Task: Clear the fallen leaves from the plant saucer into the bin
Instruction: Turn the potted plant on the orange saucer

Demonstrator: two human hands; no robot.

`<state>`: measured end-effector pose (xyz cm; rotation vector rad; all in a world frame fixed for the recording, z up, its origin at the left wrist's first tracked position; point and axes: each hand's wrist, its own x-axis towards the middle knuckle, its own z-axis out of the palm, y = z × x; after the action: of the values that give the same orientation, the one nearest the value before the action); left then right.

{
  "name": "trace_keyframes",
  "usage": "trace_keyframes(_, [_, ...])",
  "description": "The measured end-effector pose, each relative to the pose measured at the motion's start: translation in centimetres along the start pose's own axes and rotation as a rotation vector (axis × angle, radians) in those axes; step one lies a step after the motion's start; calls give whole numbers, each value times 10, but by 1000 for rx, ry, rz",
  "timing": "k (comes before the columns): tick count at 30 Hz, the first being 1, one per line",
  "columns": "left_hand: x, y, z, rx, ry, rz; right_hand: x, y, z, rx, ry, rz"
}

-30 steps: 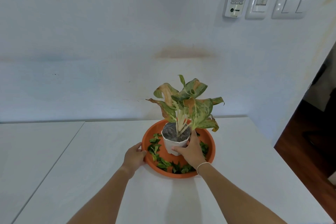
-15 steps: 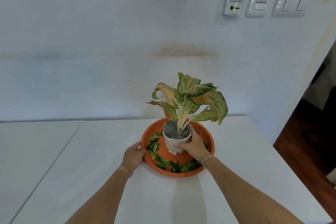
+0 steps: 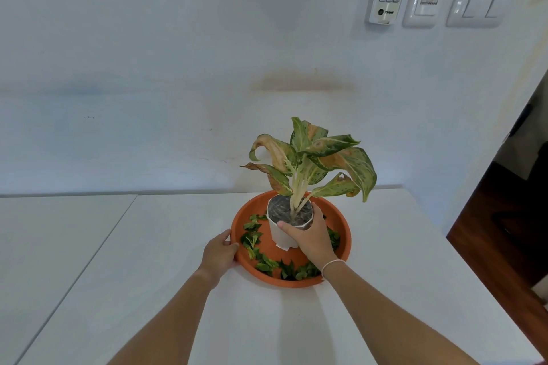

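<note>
The right hand (image 3: 311,238) is wrapped round the small white plastic pot (image 3: 281,235) w/ a green-and-orange leafy plant (image 3: 311,160), in the middle of the round orange plastic saucer (image 3: 341,225) on the white table (image 3: 166,246). The left hand (image 3: 218,255) grips the saucer's left rim, thumb on top. Small green fallen leaves (image 3: 268,262) lie inside the saucer along left and front, around the pot.

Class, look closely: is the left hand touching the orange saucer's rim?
Touching. The head view shows the left hand with fingers pressed against the saucer at its left rim.
</note>
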<state>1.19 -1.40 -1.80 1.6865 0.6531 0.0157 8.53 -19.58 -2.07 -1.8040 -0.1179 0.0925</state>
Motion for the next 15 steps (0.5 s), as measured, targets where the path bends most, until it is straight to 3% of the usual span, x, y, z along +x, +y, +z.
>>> trace_keyframes(5, [2,-1,-1,-25,-3,-9,4,-2,-1,-8,-11,15])
trace_keyframes(15, [0,0,-3,-31,-13,-9,13,-2,-21,-46,-213,37])
